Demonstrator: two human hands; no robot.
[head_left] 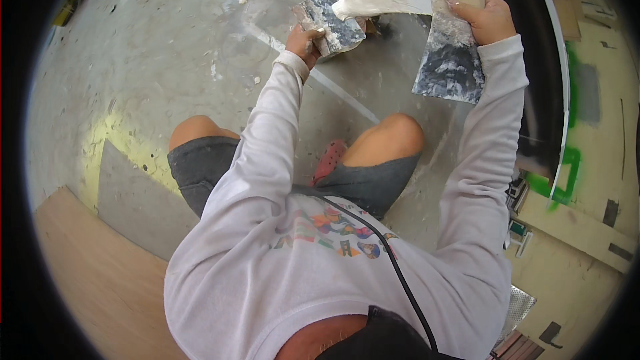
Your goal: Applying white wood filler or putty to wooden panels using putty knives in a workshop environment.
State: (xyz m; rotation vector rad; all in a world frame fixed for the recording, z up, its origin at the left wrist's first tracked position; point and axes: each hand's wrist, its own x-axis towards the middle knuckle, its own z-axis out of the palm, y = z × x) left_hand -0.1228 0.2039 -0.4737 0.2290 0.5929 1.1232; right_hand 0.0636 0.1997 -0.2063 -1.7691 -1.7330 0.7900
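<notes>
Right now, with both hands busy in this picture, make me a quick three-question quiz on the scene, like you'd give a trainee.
1. True or false: the left hand is empty.

2. Multiple choice: what colour are the shorts?
A) bright red
B) dark grey
C) yellow

3. Fill in the blank: the long pale strip is held in the ___ hand.

Key:
1. False; it holds a smeared plate.
2. B.
3. Right; the right hand has its grip at the end away from the white tip.
</notes>
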